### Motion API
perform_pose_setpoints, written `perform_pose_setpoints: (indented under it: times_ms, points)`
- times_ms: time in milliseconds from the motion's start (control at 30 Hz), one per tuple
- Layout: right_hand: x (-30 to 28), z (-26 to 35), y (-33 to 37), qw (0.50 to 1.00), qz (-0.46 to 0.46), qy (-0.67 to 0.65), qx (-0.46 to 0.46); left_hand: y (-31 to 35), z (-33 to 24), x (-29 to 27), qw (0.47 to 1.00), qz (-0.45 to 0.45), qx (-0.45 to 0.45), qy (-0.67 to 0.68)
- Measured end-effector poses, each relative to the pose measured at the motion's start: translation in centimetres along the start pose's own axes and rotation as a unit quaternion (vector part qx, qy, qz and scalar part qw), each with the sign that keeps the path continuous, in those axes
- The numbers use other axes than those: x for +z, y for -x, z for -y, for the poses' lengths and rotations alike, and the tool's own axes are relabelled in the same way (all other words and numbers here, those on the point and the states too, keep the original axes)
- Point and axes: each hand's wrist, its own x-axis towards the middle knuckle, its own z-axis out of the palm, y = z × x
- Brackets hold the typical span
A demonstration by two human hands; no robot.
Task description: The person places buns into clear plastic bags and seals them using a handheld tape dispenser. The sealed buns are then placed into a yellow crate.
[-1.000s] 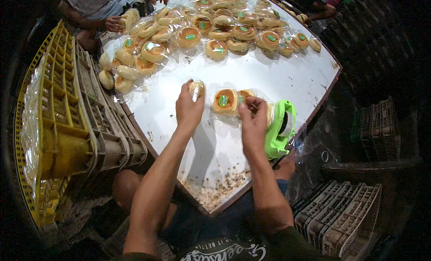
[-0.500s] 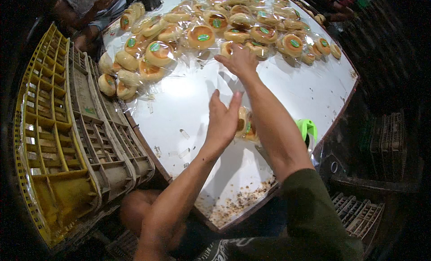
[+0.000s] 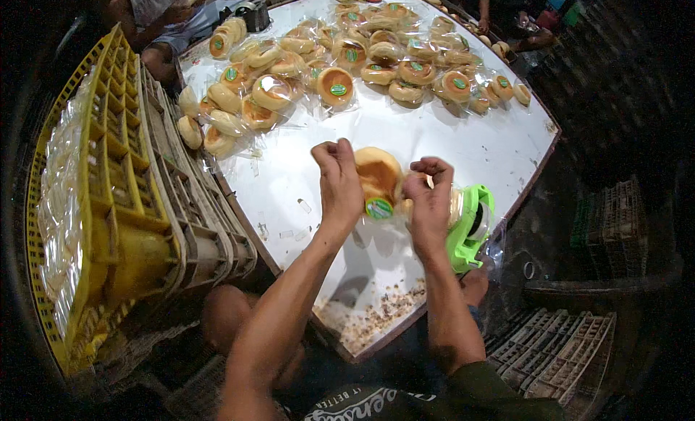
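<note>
A round golden-brown bread bun (image 3: 378, 167) in clear plastic, with a green label (image 3: 378, 208), is held up between my hands over the white table (image 3: 289, 182). My left hand (image 3: 340, 186) is closed at its left side, fingers pinched by the wrapper. Across from it, my right hand (image 3: 429, 204) has its fingers bent together at the bun's right edge, seemingly on the plastic. Close behind the right hand is a bright green tape dispenser (image 3: 465, 236). Other wrapped bread beside the dispenser is mostly hidden by that hand.
Many bagged buns (image 3: 337, 86) spread across the table's far half. Yellow and grey crates (image 3: 137, 225) stand along the left. More crates (image 3: 554, 348) sit low at the right. Crumbs (image 3: 376, 316) lie by the near corner. Another person (image 3: 170, 15) sits at far left.
My right hand has come back from the pile toward me. A bagged bun is now between both hands, and my left hand has closed. The view has shifted, showing more of the dispenser.
</note>
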Motion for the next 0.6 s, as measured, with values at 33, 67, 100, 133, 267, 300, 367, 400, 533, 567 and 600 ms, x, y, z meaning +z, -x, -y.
perform_pose_setpoints:
  times_ms: [33,67,100,133,267,300,367,400,533,567,600]
  points:
    - [-0.5,1.1,0.1,0.999,-0.01,-0.051,-0.01,1.3,-0.9,-0.8,0.998,0.068,0.008,0.016]
    - [-1.3,1.8,0.8,0.997,0.018,0.02,-0.066,2.5,-3.0,-1.4,0.989,0.141,0.019,0.033]
    - [-2.2,2.2,1.6,0.988,0.044,0.094,-0.118,3.8,-5.2,-2.2,0.975,0.217,0.0,0.04]
    - [-2.6,2.8,2.8,0.969,0.073,0.164,-0.168,5.1,-5.9,-3.4,0.977,0.19,0.097,0.003]
    - [-3.2,4.7,6.0,0.944,-0.025,0.187,-0.272,7.7,-7.4,-5.6,0.967,0.08,0.24,0.013]
    - [-3.7,5.2,6.3,0.956,-0.031,0.156,-0.246,8.6,-6.7,-6.1,0.969,0.069,0.231,0.057]
    - [-4.7,6.0,7.1,0.977,-0.043,0.092,-0.19,8.0,-7.6,-6.4,0.973,0.047,0.209,0.082]
    - [-4.6,6.2,7.2,0.981,-0.036,0.076,-0.175,8.1,-8.1,-6.4,0.974,0.048,0.179,0.131]
    - [-4.6,6.2,7.7,0.994,0.018,-0.096,-0.057,9.2,-7.3,-5.7,0.961,0.132,0.051,0.237]
    - [-4.2,6.9,7.8,0.994,0.015,-0.094,-0.059,9.4,-7.6,-5.8,0.962,0.139,0.025,0.234]
    - [-4.0,7.0,8.0,0.991,0.026,-0.118,-0.057,9.6,-7.7,-5.8,0.962,0.147,-0.002,0.23]
